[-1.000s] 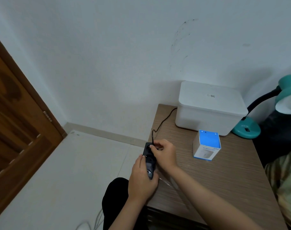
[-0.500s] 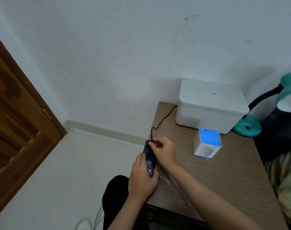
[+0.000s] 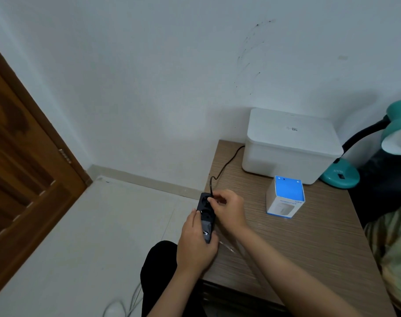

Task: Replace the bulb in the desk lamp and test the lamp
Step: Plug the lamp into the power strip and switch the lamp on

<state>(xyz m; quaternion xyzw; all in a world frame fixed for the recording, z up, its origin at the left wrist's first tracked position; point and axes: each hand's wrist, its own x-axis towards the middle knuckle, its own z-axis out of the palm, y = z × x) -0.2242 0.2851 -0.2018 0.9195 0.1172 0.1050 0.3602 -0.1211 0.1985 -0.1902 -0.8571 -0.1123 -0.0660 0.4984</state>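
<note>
Head view: left hand (image 3: 196, 244) grips the power strip (image 3: 206, 216); right hand (image 3: 228, 208) pinches the lamp plug (image 3: 210, 199) at its socket. A skewed push could bend pins or slide the strip off the worktop (image 3: 309, 243).

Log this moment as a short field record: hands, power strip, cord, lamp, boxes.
left hand: left hand holds the black power strip at the table's left edge
right hand: right hand pinches the plug at the strip's far socket
cord: black cord runs from the plug toward the white storage box
lamp: teal desk lamp at the right, shade partly out of frame
bulb box: small blue-and-white box upright on the wooden table
</note>
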